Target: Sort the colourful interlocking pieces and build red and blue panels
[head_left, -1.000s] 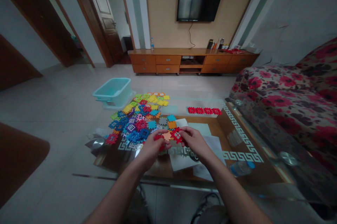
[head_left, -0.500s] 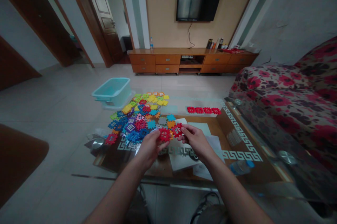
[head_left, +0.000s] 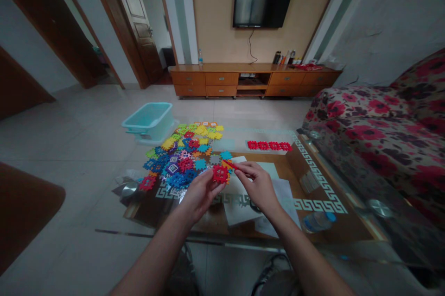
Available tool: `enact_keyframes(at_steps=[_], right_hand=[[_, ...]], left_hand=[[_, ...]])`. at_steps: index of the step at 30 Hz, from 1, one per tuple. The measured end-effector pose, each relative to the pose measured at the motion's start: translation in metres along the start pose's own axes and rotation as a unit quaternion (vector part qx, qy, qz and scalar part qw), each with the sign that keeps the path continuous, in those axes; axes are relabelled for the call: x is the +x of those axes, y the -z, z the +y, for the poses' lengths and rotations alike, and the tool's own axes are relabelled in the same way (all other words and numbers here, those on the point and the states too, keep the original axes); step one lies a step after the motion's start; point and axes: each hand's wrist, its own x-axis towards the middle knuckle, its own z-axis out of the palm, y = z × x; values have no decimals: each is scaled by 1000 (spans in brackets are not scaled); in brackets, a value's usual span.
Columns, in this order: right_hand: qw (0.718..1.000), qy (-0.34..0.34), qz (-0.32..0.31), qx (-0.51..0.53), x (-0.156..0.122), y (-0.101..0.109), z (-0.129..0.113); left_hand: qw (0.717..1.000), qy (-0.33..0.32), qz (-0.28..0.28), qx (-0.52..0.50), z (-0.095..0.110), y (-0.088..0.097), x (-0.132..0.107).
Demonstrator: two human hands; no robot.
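Between the thumb and fingers of my left hand (head_left: 202, 192) is a red square toothed building piece (head_left: 220, 174), its cut-out face towards me. My right hand (head_left: 255, 184) pinches a second red building piece (head_left: 230, 164), turned nearly edge-on and close to the upper right of the first. Whether the two pieces touch, I cannot tell. Left of my hands spreads a heap of similar building pieces (head_left: 173, 168) in blue, yellow, green, orange and other colours. Further back on the glass table, a row of red pieces (head_left: 269, 146) lies joined or side by side.
A turquoise plastic tub (head_left: 148, 119) stands beyond the heap. Paper sheets (head_left: 239, 215) show beneath my hands, and a water bottle (head_left: 318, 222) lies at the right. A flowered sofa (head_left: 385, 124) borders the right side; a wooden cabinet (head_left: 220, 84) stands along the far wall.
My right hand has turned its red piece from face-on to nearly edge-on and moved it closer to the left one. My left hand has shifted slightly right and up with its piece.
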Motion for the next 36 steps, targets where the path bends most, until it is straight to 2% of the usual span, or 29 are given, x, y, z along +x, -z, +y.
enact_keyframes(at_steps=[4,7,20,26,36], right_hand=[[995,79,-2,-54,-4,-3,-2],[994,91,-6,-64,-5,-4,-1],[995,64,-41,-71,-6,-5,-6],[998,-5,-16,-61,-7,-7,-5],[998,0,-8,-60,-7,-9,-4]], left_hand=[[1000,4,-18,3,0,-1,-2],[1000,0,-26,-3,0,-2,-3],[999,-25,-22,-7,3,-4,-6],[998,-42,-53,11,1,-4,-6],[996,-52,-70,28,-2,-3,-5]])
